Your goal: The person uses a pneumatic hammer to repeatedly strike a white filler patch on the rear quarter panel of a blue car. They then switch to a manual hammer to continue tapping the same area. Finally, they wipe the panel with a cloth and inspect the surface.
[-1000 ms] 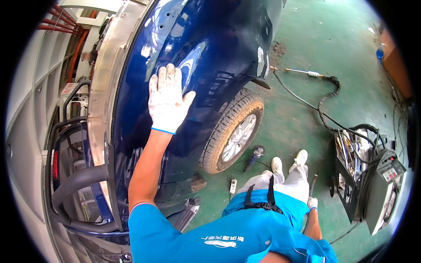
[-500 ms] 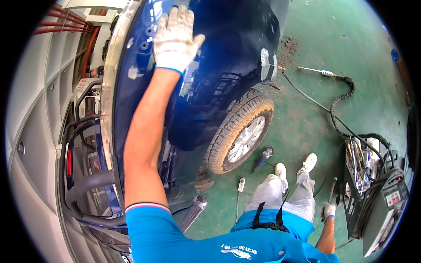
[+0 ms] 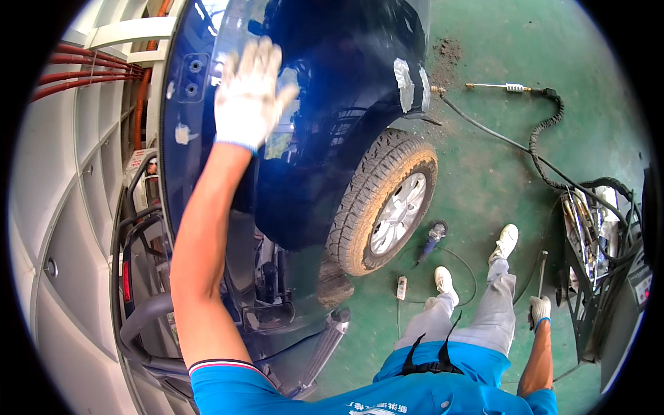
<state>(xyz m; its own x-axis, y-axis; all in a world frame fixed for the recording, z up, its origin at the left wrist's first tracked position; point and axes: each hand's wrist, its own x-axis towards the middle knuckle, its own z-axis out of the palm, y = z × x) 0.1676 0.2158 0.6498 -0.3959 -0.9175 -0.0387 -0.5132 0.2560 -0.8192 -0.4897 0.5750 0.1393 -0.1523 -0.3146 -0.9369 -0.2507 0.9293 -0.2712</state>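
The left hand [image 3: 250,93], gloved and spread flat, lies on the blue car panel [image 3: 325,124] at 11 o'clock. The right hand [image 3: 539,311], at 4 o'clock, is closed around a thin rod [image 3: 540,273] that points up from it. Below the panel, a muddy wheel [image 3: 387,204] stands at centre. On the green floor [image 3: 484,159], a grinder [image 3: 433,235] lies just right of the wheel, near the shoes. A hose [image 3: 546,131] snakes at 2 o'clock toward a machine [image 3: 622,290] at 3 o'clock.

Car repair workshop: blue car [image 3: 325,138], welder [image 3: 622,304]
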